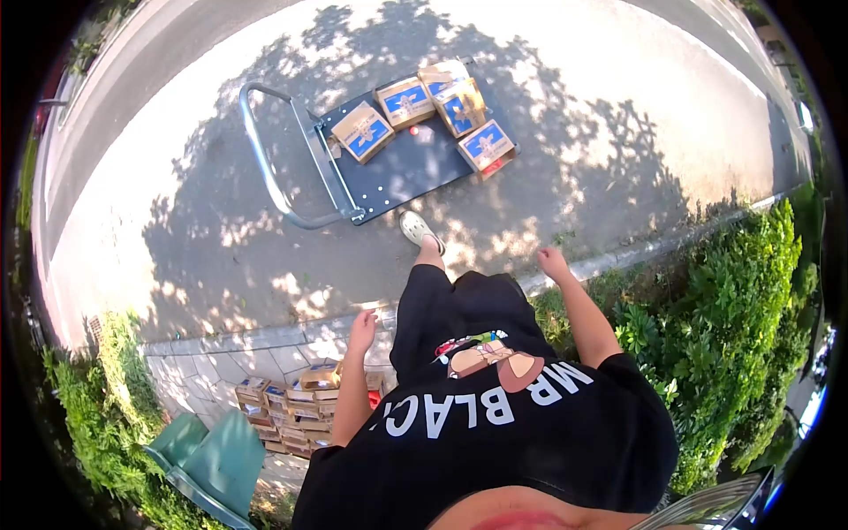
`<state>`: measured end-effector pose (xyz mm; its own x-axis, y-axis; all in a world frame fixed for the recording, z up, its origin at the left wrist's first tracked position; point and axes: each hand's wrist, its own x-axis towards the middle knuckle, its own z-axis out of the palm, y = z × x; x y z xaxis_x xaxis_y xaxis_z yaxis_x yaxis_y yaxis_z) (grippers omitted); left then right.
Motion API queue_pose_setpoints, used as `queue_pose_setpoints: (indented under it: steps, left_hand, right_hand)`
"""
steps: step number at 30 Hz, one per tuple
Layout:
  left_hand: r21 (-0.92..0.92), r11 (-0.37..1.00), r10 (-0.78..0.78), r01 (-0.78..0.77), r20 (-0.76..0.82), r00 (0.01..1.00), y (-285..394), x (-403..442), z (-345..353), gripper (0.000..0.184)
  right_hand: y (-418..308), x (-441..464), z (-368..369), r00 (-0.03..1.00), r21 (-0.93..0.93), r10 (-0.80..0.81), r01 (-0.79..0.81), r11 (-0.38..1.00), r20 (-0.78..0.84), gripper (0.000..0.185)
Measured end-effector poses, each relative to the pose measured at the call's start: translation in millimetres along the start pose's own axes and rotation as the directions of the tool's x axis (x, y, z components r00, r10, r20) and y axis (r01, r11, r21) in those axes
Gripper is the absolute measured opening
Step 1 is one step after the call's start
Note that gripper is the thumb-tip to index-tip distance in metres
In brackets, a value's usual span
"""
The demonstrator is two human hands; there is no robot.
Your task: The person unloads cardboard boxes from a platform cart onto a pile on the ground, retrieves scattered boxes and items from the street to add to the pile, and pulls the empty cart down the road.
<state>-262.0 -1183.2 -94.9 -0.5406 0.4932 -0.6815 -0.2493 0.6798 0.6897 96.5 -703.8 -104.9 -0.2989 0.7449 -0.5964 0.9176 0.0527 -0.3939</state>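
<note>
My left hand (363, 331) hangs at my left side over the paving, its fingers loosely apart and nothing in them. On my other side, my right hand (553, 263) is held out near the kerb with its fingers curled in, and no object shows in it. Ahead of me a dark platform trolley (389, 181) stands on the road, its metal handle (258, 146) to the left. Several brown cardboard boxes with blue labels lie on it, among them a left box (364, 132) and a right box (488, 147). Neither hand touches the trolley or the boxes.
A stack of cardboard boxes (296, 406) stands on the paving at lower left, beside a green bin (216, 464). Leafy bushes (733, 327) line the right side. A kerb (265, 340) separates paving from road. My shoe (417, 228) is close to the trolley's near edge.
</note>
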Motion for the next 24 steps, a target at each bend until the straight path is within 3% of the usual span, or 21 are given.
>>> queue_pose_setpoints:
  steps: [7, 8, 11, 13, 17, 19, 24]
  left_hand:
    - [0.099, 0.988, 0.113, -0.12, 0.068, 0.991, 186.3, 200.0, 18.7, 0.028]
    - [0.082, 0.981, 0.171, -0.176, 0.064, 0.983, 206.1, 216.9, 22.3, 0.027]
    - [0.067, 0.978, 0.189, -0.196, 0.11, 0.976, 239.4, 265.9, 33.3, 0.028]
    - [0.092, 0.977, 0.18, -0.192, 0.129, 0.975, 251.6, 291.1, 45.4, 0.028]
    - [0.101, 0.981, 0.15, -0.165, 0.137, 0.979, 262.6, 336.2, 76.0, 0.027]
    - [0.138, 0.98, 0.115, -0.142, 0.189, 0.975, 273.5, 363.2, 102.2, 0.027]
    - [0.253, 0.879, 0.323, -0.403, 0.305, 0.896, 371.4, 470.3, 194.7, 0.023]
  right_hand:
    - [-115.1, 131.2, 29.2, 1.0, 0.045, -0.008, 0.007, 0.999, 0.018, 0.033]
    - [-106.1, 160.4, 40.3, 0.997, 0.112, 0.011, -0.02, 0.994, 0.082, 0.036]
    - [-109.6, 214.0, 56.1, 0.991, 0.199, 0.131, -0.132, 0.971, 0.018, 0.04]
    - [-94.1, 258.6, 78.8, 0.984, 0.293, 0.161, -0.178, 0.94, 0.08, 0.048]
    - [-76.5, 348.4, 119.9, 0.949, 0.549, 0.292, -0.306, 0.778, 0.115, 0.06]
    - [-83.4, 383.7, 127.8, 0.872, 0.798, 0.437, -0.419, 0.434, 0.221, 0.059]
    - [-70.4, 463.3, 170.1, 0.829, 0.86, 0.393, -0.487, 0.155, 0.399, 0.05]
